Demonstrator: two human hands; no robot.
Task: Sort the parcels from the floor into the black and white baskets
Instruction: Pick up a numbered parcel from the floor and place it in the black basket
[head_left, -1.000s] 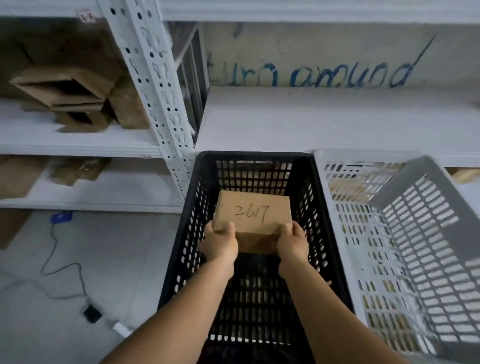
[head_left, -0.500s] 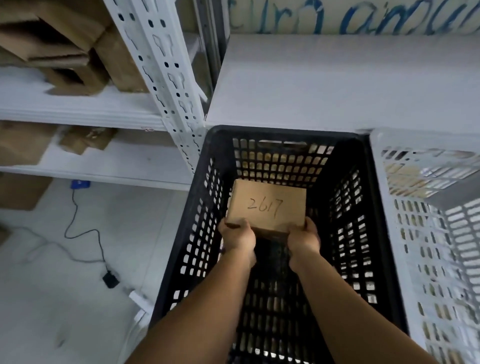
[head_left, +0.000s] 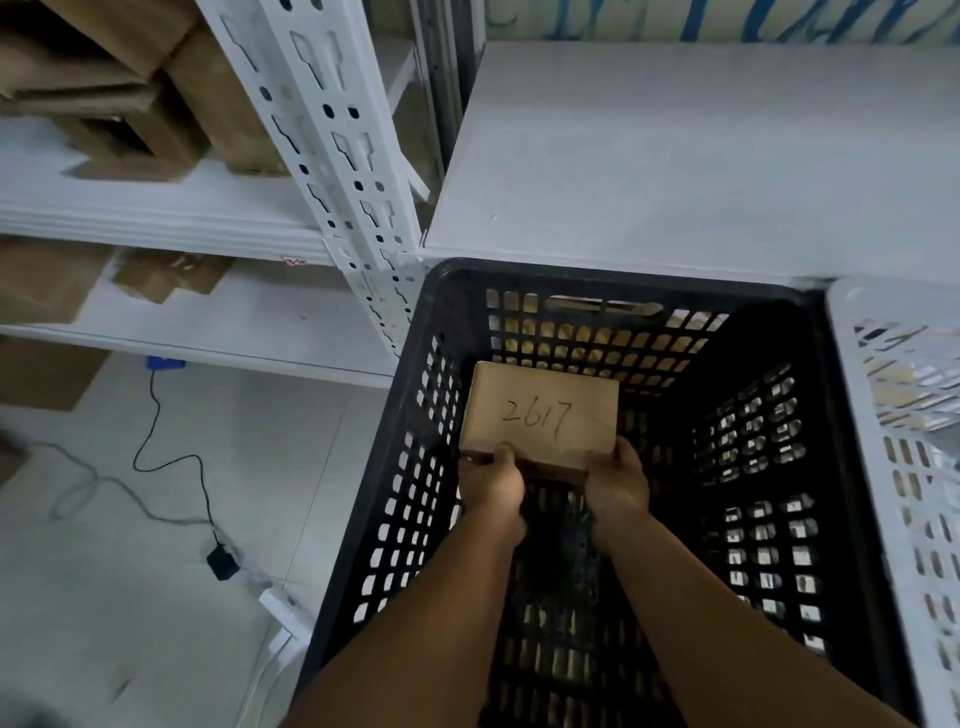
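A brown cardboard parcel (head_left: 540, 415) marked "2617" is deep inside the black basket (head_left: 457, 291), near its far wall. My left hand (head_left: 493, 483) grips the parcel's near left corner and my right hand (head_left: 618, 486) grips its near right corner. Both forearms reach down into the basket. The white basket (head_left: 904, 467) stands against the black one on the right; parcels show dimly through its slots.
White metal shelving (head_left: 332, 156) with cardboard boxes (head_left: 130, 88) fills the left. A white shelf board (head_left: 701, 156) runs behind the baskets. On the tiled floor at left lie a black cable with an adapter (head_left: 222, 564) and a white power strip (head_left: 283, 610).
Both hands have lowered the parcel further into the black basket. My head has tilted down and moved closer, so the white basket has slid toward the right edge.
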